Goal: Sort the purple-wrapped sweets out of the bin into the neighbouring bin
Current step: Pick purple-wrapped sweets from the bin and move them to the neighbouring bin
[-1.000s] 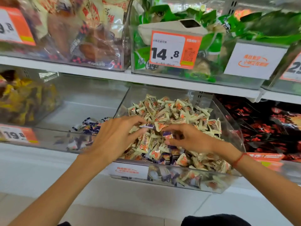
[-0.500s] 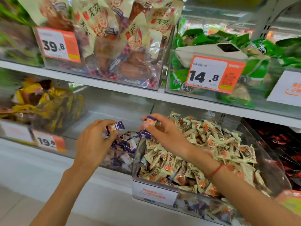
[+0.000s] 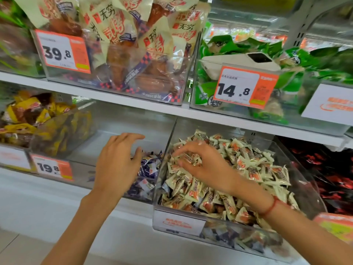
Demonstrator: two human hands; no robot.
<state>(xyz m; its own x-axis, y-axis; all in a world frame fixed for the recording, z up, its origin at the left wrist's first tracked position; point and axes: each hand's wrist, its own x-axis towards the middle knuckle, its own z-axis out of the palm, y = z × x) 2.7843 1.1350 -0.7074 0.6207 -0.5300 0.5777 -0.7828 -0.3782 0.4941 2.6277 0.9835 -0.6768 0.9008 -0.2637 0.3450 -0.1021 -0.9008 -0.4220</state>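
Observation:
A clear bin on the lower shelf is heaped with cream-and-orange wrapped sweets; a few dark purple ones show low at its front. The neighbouring clear bin to its left holds a small pile of purple-wrapped sweets. My left hand hovers over that pile with fingers spread and nothing in it. My right hand is over the left part of the cream heap, fingers curled loosely and apart, holding nothing that I can see.
A bin of yellow and brown packets with a 19.8 price tag stands left. Red packets lie to the right. The upper shelf carries bins of large snack bags and green packets close above my hands.
Both hands held purple sweets half a second ago; they are now empty. The left hand has opened over the left bin and the right hand has returned over the cream heap.

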